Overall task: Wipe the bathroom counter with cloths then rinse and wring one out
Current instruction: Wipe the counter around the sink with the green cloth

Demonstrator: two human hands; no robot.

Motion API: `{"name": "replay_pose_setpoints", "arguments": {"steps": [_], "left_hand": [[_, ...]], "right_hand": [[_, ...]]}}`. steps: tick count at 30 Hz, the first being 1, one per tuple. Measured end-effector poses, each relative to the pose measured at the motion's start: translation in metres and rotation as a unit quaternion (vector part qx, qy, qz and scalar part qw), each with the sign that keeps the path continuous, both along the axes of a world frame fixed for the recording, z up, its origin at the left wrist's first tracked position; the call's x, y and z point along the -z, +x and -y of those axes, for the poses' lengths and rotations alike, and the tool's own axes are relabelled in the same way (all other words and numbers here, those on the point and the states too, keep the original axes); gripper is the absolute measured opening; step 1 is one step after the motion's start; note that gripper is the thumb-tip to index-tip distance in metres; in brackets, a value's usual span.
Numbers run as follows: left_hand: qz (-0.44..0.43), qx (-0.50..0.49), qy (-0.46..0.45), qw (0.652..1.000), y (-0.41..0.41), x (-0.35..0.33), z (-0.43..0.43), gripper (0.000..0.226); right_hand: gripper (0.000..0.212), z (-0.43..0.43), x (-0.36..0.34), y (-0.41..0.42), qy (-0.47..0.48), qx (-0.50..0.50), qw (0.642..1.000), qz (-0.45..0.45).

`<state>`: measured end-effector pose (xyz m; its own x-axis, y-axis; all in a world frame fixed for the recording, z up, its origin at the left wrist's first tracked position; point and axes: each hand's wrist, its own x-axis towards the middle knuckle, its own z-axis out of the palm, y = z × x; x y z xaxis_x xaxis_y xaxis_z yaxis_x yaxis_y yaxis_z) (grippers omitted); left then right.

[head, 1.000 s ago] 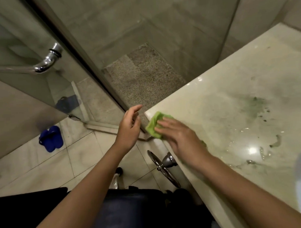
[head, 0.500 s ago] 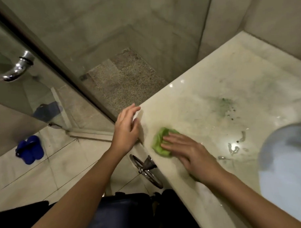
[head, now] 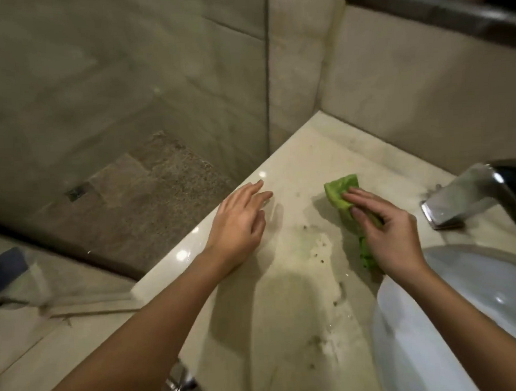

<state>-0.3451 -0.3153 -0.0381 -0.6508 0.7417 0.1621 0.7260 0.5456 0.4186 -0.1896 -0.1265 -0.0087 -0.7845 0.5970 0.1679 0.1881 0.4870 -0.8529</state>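
Wiping step, it seems: the right hand (head: pixel 389 234) presses straight fingers (head: pixel 362 197) on the green cloth (head: pixel 340 192) on the worktop (head: pixel 298 296) beside the basin (head: pixel 474 304); the left hand (head: pixel 240 225) lies spread, empty; next, likely a sweep over the dark specks (head: pixel 322 261).

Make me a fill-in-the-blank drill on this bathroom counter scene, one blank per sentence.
1. The right hand presses a ____ cloth onto the counter.
2. The left hand lies flat on the counter and holds ____.
3. The chrome faucet stands to the ____ of the cloth.

Missing words: green; nothing; right.
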Motion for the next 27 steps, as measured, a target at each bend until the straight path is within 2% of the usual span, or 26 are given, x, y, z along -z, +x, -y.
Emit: {"name": "replay_pose_setpoints", "arguments": {"steps": [5, 11, 13, 15, 18, 22, 25, 27], "left_hand": [[-0.012, 0.048, 0.001, 0.999, -0.036, -0.002, -0.067, 0.039], [-0.011, 0.144, -0.049, 0.988, -0.078, 0.007, -0.133, 0.053], [-0.035, 0.162, -0.073, 0.983, -0.084, 0.018, -0.138, 0.055], [-0.063, 0.166, -0.072, 0.981, -0.086, 0.023, -0.140, 0.055], [-0.058, 0.180, -0.080, 0.979, -0.086, 0.024, -0.141, 0.052], [-0.054, 0.179, -0.080, 0.979, -0.089, 0.027, -0.141, 0.051], [-0.045, 0.179, -0.080, 0.980, -0.090, 0.027, -0.140, 0.052], [-0.041, 0.176, -0.077, 0.980, -0.089, 0.026, -0.142, 0.052]], "right_hand": [[0.029, -0.039, 0.000, -0.035, 0.034, 0.071, 0.997, -0.015], [0.029, -0.085, 0.003, -0.053, 0.092, 0.161, 0.983, -0.010], [0.030, -0.101, 0.012, -0.055, 0.113, 0.176, 0.978, 0.007], [0.031, -0.112, 0.025, -0.058, 0.120, 0.166, 0.978, 0.027], [0.032, -0.120, 0.040, -0.070, 0.142, 0.128, 0.980, 0.050], [0.033, -0.109, 0.041, -0.094, 0.134, 0.033, 0.988, 0.067], [0.036, -0.079, 0.044, -0.062, 0.123, -0.040, 0.989, 0.075], [0.038, -0.083, 0.044, -0.037, 0.144, -0.041, 0.986, 0.072]]}}
